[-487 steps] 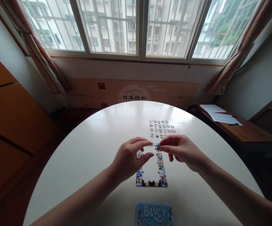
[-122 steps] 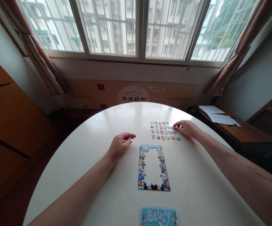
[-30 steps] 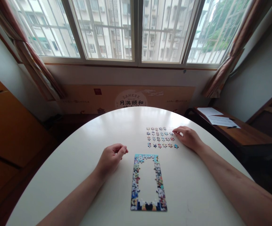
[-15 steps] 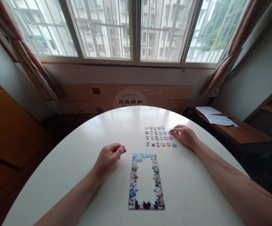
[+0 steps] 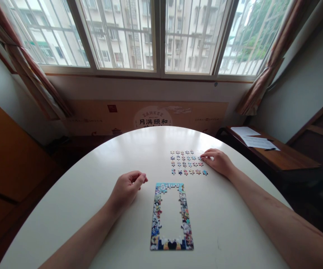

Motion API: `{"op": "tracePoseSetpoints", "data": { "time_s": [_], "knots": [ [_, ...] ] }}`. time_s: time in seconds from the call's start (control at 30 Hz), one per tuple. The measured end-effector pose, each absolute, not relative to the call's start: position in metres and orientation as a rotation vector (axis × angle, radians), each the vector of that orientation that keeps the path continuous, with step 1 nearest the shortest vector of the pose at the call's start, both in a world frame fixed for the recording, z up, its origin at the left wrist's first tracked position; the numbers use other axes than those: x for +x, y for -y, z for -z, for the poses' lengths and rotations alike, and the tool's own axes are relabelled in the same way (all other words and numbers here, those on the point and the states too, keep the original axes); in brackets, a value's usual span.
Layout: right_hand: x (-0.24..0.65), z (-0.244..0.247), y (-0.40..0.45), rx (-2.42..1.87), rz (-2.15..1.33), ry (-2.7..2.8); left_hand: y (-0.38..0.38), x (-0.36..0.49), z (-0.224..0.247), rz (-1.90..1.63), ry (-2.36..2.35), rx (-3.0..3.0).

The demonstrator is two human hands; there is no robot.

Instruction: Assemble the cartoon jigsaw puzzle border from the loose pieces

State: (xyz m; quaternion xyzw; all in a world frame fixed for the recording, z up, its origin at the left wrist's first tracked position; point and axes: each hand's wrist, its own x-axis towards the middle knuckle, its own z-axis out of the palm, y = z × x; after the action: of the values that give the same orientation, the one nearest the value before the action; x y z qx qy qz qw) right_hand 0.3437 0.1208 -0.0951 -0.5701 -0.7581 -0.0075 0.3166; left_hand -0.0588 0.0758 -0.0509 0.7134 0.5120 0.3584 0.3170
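Observation:
On the table lies a jigsaw puzzle frame (image 5: 188, 220), its colourful border pieces joined around a bare middle. Loose puzzle pieces (image 5: 184, 164) sit in several rows beyond its top edge. My right hand (image 5: 219, 161) is at the right end of these rows, thumb and fingertips pinched on a small blue-tinted puzzle piece (image 5: 199, 158), partly hidden by the fingers. To the left of the frame's top corner, my left hand (image 5: 127, 188) rests on the table, fingers curled into a loose fist with no piece showing in it.
The round white table (image 5: 94, 168) has its far edge near a printed cardboard panel (image 5: 94, 112). At the right stands a lower wooden table (image 5: 262, 149) with papers (image 5: 258, 142) and a dark pen (image 5: 270, 150). Barred windows and curtains (image 5: 255, 93) are beyond.
The whole view has shifted slightly, so everything appears a little further left. Both hands keep nearly the same places, the right still at the same puzzle piece.

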Motion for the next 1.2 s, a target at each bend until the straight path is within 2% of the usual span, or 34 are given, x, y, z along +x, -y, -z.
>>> {"op": "tracePoseSetpoints", "data": {
  "time_s": [0.47, 0.57, 0.63, 0.7, 1.2],
  "knots": [
    [0.346, 0.076, -0.107, -1.565, -0.123, 1.924, -0.075, -0.057, 0.050, -0.989, -1.329, 1.884],
    [0.348, 0.062, -0.094, -1.598, -0.379, 2.032, -0.075, -0.056, 0.050, -0.995, -1.329, 1.871],
    [0.349, 0.053, -0.087, -1.653, -0.741, 2.079, -0.074, -0.055, 0.051, -0.988, -1.331, 1.858],
    [0.350, 0.046, -0.084, -1.677, -0.888, 2.086, -0.073, -0.053, 0.051, -0.995, -1.337, 1.833],
    [0.352, 0.038, -0.087, -1.732, -0.827, 2.258, -0.074, -0.049, 0.056, -1.059, -1.308, 1.841]
  ]
}}
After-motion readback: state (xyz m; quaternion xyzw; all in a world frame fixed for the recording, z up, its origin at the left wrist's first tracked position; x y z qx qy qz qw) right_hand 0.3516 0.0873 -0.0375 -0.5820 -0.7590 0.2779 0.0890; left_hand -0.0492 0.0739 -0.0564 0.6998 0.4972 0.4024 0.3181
